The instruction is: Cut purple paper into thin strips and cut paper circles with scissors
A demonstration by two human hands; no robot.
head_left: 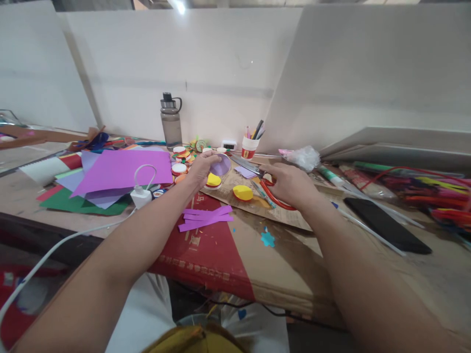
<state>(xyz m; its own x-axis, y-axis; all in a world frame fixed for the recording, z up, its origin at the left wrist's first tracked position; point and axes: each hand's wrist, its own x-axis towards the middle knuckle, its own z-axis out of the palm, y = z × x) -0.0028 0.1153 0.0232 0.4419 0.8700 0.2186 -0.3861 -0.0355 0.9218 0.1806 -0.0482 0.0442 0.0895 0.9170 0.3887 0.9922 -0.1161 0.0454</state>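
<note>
My left hand [201, 169] pinches a round purple paper disc [221, 166] with a pale rim. Closed around the red handles of a pair of scissors [247, 165] is my right hand [289, 181]; the blades point left toward the disc, and I cannot tell whether they touch it. Below the hands lie a yellow paper disc [243, 192] and a yellow-topped round piece [213, 181]. Small lilac paper pieces [245, 171] rest under the blades. Purple paper strips [206, 216] and a blue flower-shaped cutout [268, 239] lie nearer to me.
Purple, lilac and green paper sheets [125, 169] are stacked at left, with a white charger [141, 197] on them. A water bottle [171, 122] and a cup of pens [250, 146] stand at the back. A black phone [386, 224] and colourful bundles [423, 196] lie at right.
</note>
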